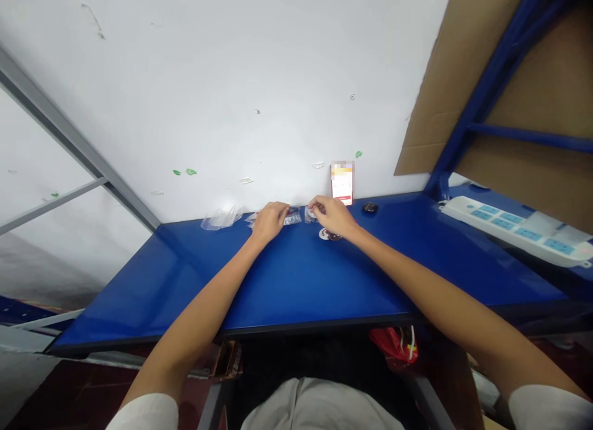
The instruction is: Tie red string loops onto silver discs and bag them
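At the back of the blue table, my left hand [270,222] is closed, its fingertips meeting beside a small clear plastic packet [293,219] with something dark in it. What those fingers hold, if anything, is too small to make out. My right hand [334,215] reaches in from the other side, thumb and fingers pinched at a little clear plastic bag [309,215]. Beneath the right hand lie small round white and dark pieces [324,234], partly covered by it. Thin clear plastic bags [222,218] lie in a loose pile left of my left hand.
A lit phone [342,184] leans upright against the white wall, just behind my right hand. To its right sits a small black object [369,207], like a computer mouse. A white power strip [514,229] lies at the far right by a blue metal frame [467,127].
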A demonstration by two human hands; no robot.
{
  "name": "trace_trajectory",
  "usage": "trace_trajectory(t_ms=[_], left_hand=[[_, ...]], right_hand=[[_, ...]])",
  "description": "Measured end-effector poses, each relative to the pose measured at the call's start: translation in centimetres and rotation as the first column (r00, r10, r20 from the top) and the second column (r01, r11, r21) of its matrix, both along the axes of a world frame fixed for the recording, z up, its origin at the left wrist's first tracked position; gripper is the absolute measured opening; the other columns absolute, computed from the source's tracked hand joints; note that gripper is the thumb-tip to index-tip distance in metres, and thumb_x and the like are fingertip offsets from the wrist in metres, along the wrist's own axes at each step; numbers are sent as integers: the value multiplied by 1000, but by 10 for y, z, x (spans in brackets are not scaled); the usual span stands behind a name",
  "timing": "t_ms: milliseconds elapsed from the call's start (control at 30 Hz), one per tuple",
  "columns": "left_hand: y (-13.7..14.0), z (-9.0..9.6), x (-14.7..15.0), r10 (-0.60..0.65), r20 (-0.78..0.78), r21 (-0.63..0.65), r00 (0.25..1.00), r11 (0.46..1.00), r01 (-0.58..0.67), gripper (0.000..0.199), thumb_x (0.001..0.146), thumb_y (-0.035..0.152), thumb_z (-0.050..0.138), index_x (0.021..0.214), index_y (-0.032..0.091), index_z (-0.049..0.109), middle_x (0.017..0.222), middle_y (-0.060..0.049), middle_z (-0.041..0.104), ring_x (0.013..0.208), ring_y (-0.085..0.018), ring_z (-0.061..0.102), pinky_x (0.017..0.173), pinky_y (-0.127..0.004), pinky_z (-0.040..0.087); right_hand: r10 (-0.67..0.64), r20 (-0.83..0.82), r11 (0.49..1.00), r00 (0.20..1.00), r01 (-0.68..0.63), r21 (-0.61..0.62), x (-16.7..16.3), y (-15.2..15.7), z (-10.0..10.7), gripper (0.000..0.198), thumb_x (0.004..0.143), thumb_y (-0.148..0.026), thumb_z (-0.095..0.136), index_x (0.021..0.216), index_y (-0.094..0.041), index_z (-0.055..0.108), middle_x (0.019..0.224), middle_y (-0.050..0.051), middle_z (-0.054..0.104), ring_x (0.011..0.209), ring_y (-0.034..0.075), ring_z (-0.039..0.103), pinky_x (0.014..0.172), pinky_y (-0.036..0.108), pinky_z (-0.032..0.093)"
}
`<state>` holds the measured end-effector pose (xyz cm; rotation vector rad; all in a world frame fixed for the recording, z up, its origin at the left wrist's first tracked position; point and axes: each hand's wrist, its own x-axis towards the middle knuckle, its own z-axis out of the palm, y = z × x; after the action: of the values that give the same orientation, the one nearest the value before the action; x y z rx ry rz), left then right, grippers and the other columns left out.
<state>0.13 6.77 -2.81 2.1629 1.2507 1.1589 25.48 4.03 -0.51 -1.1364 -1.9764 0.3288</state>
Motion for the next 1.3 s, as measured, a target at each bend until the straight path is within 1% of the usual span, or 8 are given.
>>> trace_trajectory(t_ms=[133, 233, 467, 733, 900, 1067, 1200, 1300], left_hand=[[-8, 5, 2, 56, 380, -237, 923, 971, 39, 35, 99, 50, 69, 105, 17, 79, 96, -9, 77, 88, -26, 74, 87, -42, 64], [-19, 4, 14, 40, 575, -311, 817, 934, 174, 39, 94, 51, 77, 104, 14, 79, 100, -9, 78, 90, -23, 75, 87, -39, 66], [-35, 0, 35, 111, 656, -441, 747, 859, 260, 31, 94, 43, 80, 99, 13, 77, 98, -10, 79, 88, -21, 76, 91, -43, 68], [-31, 23, 24, 76, 557, -183, 827, 983, 33, 36, 99, 51, 70, 101, 15, 76, 94, -9, 79, 83, -22, 76, 70, -35, 67], [-36, 34, 16, 60, 357, -4, 932, 998, -62, 37, 104, 53, 64, 105, 18, 78, 91, -6, 80, 70, -18, 74, 63, -28, 61], [-26, 47, 4, 131, 454, 33, 882, 986, -163, 41, 105, 55, 59, 105, 17, 76, 87, -7, 77, 65, -16, 72, 52, -23, 54], [1, 65, -48, 330, 525, 29, 785, 914, -404, 28, 103, 41, 56, 105, 17, 71, 89, -7, 77, 64, -15, 71, 51, -21, 52], [15, 71, -110, 593, 490, 1, 638, 732, -681, 20, 100, 30, 52, 111, 19, 64, 97, -7, 79, 70, -16, 74, 56, -23, 54]], right_hand=[[6, -157, 994, 988, -23, -105, -8, -1, -5, 19, 98, -18, 65, 116, -20, 70, 106, 6, 81, 87, 18, 76, 82, 30, 58], [66, -366, 931, 928, -189, -313, -14, 1, -16, 35, 97, -33, 77, 128, -20, 66, 116, 10, 79, 81, 18, 78, 75, 32, 65], [90, -606, 756, 790, -451, -475, -19, 0, -28, 29, 87, -32, 92, 104, -15, 77, 94, 11, 83, 77, 22, 81, 71, 32, 72], [116, -783, 598, 611, -672, -436, -22, -17, -9, 36, 86, -24, 93, 117, -15, 78, 116, 10, 83, 104, 23, 83, 109, 36, 64], [117, -778, 537, 618, -698, -474, -24, -21, -9, 37, 85, -22, 93, 118, -16, 77, 118, 10, 82, 103, 22, 83, 107, 36, 65], [155, -729, 517, 667, -683, -515, -25, -22, -13, 28, 89, -25, 90, 112, -15, 78, 114, 12, 83, 103, 22, 83, 103, 35, 67], [138, -697, 564, 703, -634, -529, -25, -22, -11, 25, 89, -26, 91, 107, -15, 78, 111, 13, 83, 101, 23, 83, 99, 35, 69], [124, -681, 597, 722, -602, -530, -25, -23, -8, 26, 89, -25, 90, 109, -14, 78, 110, 14, 83, 101, 23, 83, 98, 35, 69]])
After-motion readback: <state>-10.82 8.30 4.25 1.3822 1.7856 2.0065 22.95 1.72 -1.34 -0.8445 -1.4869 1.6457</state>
